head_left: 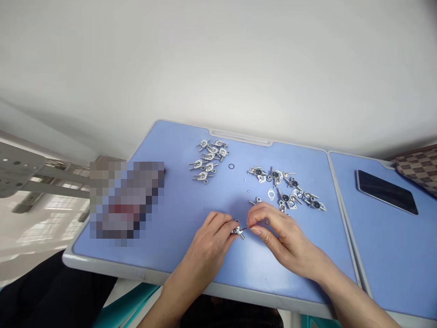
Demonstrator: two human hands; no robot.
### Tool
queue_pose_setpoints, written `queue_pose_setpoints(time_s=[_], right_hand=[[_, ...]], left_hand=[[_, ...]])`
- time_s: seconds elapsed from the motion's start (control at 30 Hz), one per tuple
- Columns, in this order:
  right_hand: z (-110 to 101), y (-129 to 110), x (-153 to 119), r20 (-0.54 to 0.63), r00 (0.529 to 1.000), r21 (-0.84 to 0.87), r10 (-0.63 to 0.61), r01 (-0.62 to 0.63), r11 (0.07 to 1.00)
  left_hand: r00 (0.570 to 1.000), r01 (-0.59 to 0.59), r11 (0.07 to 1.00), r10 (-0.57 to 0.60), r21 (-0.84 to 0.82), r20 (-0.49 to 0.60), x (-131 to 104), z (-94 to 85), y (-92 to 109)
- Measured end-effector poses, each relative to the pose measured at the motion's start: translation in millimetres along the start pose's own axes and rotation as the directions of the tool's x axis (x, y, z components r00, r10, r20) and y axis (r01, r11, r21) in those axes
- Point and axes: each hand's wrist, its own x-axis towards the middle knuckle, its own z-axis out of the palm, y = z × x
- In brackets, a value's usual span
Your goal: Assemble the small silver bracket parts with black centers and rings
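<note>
Silvery and small, a metal valve fitting (239, 233) is pinched in the left hand's (212, 237) grip near the front edge of the blue tabletop (177, 209), while a thin reddish tool (251, 227), directed at it, is pinched between the right hand's (282, 228) thumb and fingers. Similar fittings (209, 156) are clustered beyond the left hand, and black-centred valve bodies (285, 198) are scattered beyond the right. Beside a phone (387, 191), a checkered bag (421, 168) is partly seen, its contents hidden.
</note>
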Motion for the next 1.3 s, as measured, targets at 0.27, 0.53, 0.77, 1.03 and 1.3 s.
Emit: queue_pose_setpoints(time_s=[0.27,0.53,0.77,1.03,1.3], right_hand=[[5,5,-2,-0.049,0.993,-0.141,-0.112,0.104,0.985],[0,-6,-4,0.046,0.991,-0.248,-0.128,0.135,0.959],[2,0,-6,-0.021,0.961,-0.419,-0.277,0.243,0.875],[0,0,-3,-0.051,0.933,-0.459,-0.357,0.295,0.838],[4,5,-2,-0.131,0.903,-0.498,-0.410,0.297,0.815]], left_hand=[[1.000,0.008,1.000,-0.008,-0.008,0.003,-1,0.4,0],[1.000,0.013,1.000,-0.013,-0.012,0.014,-1,0.2,0],[1.000,0.018,1.000,-0.018,0.003,0.003,-3,2.5,-3],[1.000,-0.002,1.000,0.002,-0.008,0.000,-2,1.9,-3],[1.000,-0.014,1.000,0.014,-0.003,-0.022,-3,3.2,-3]])
